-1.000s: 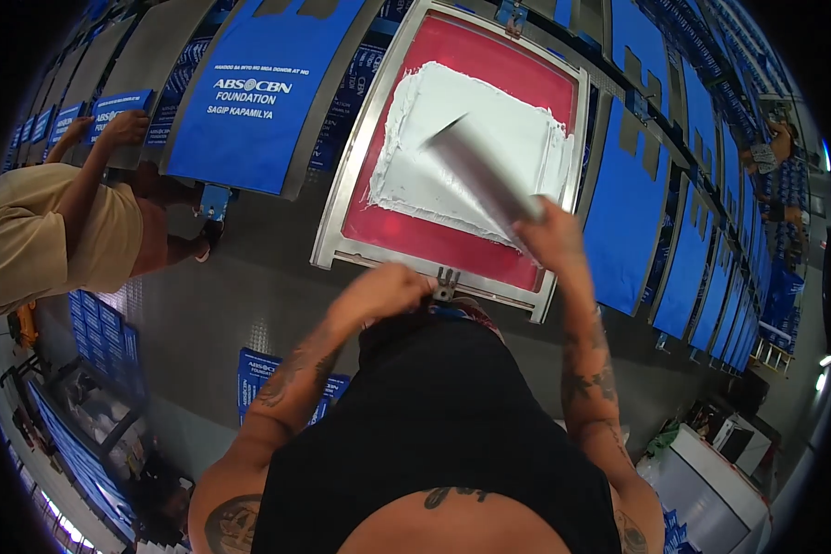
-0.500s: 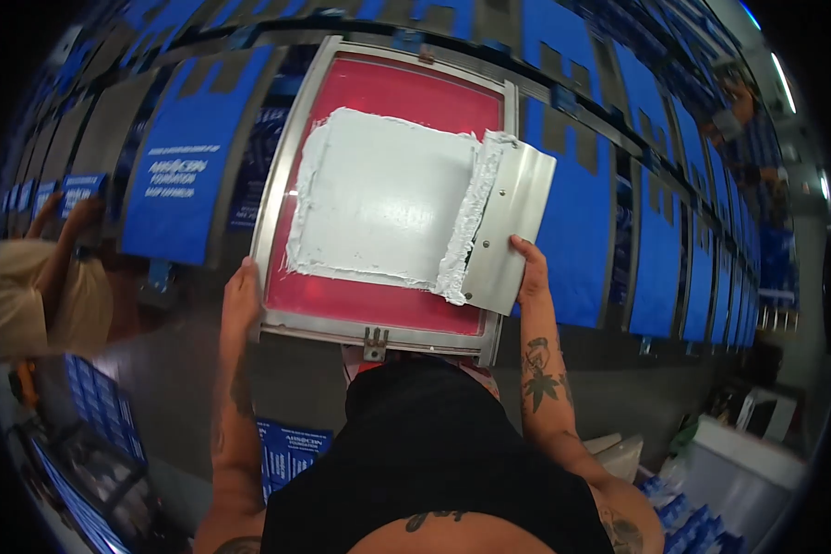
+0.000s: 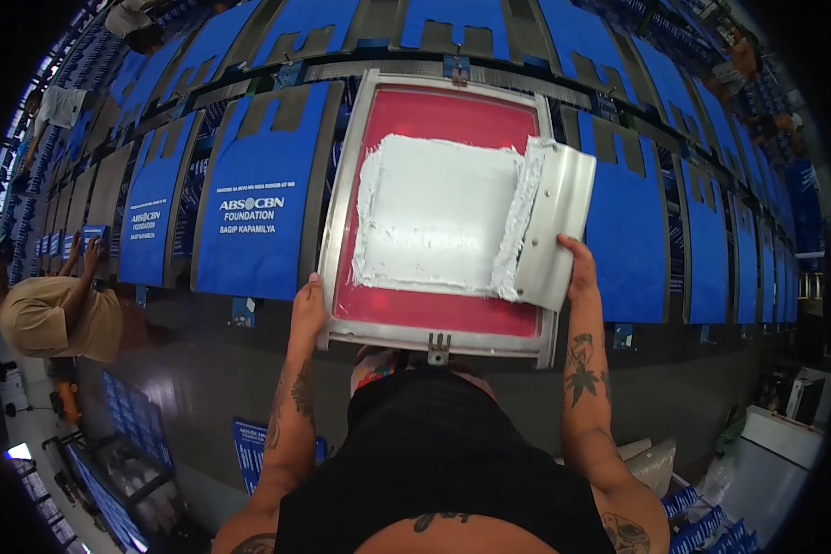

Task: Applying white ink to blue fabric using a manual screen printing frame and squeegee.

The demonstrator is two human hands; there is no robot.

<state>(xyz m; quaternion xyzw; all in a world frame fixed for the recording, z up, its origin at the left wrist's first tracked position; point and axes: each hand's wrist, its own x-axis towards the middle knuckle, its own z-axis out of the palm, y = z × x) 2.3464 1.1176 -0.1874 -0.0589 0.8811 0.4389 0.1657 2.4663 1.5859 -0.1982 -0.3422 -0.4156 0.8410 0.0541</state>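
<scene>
A metal-edged screen-printing frame (image 3: 343, 198) with red mesh is held out in front of my body, above a row of blue bags. White ink (image 3: 434, 217) is spread in a rough rectangle on the mesh. At its right side lies a wide metal squeegee (image 3: 563, 226), tilted, with a thick ridge of ink along its blade. My left hand (image 3: 308, 312) is closed on the lower left of the frame's rail. My right hand (image 3: 579, 268) grips the squeegee's outer edge by the frame's right rail; the fingers beneath are hidden.
To the left, blue bags with white print (image 3: 254, 203) lie on grey boards; plain blue bags (image 3: 621, 231) continue to the right. A person in a tan shirt (image 3: 60, 319) works at the far left. A pale bin (image 3: 780, 443) stands at the lower right.
I have moved right along the row, carrying the frame and squeegee with me. A second printed bag now shows to the left. Both hands keep their grip.
</scene>
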